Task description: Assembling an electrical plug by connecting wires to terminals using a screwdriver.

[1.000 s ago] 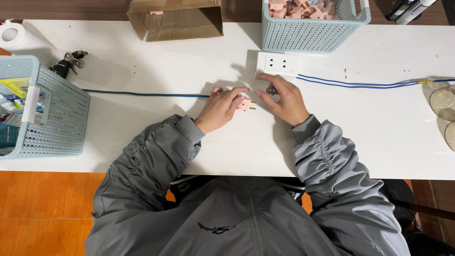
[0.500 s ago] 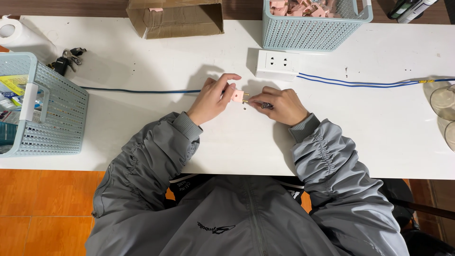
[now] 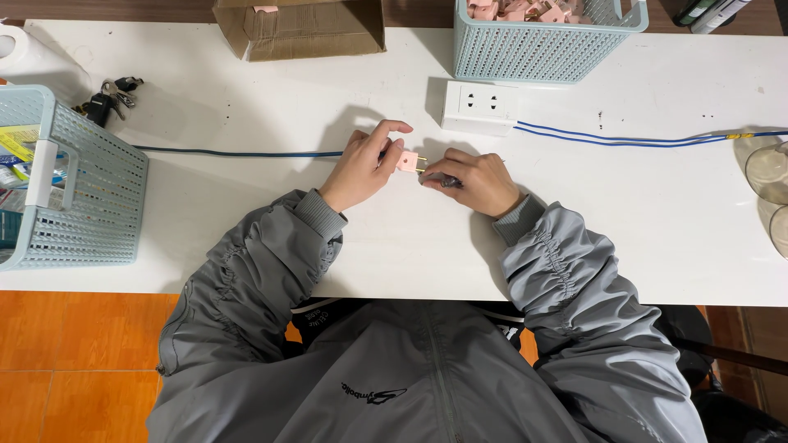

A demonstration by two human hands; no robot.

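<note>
- one white table (image 3: 657, 238), holds everything below
- two light-blue mesh baskets: left basket (image 3: 78, 209) at the table's left edge, far basket (image 3: 542, 45) at the back with pink parts inside, count not readable
- one brown cardboard box (image 3: 304, 29) at the back, left of the far basket
- one white socket block (image 3: 480, 107) with two outlets, just beyond the hands; blue cable (image 3: 640, 138) runs right from it, two strands side by side
- one set of keys (image 3: 107, 97) back left
- left hand (image 3: 361, 168): thumb and fingers pinched on one small pink plug (image 3: 409, 161), index finger raised
- plug sits between the hands, above the table centre; long axis left-right, metal prongs point right toward the right hand
- right hand (image 3: 476, 180): curled tight around one thin dark tool (image 3: 450, 182), tip aimed left at the prongs
</note>
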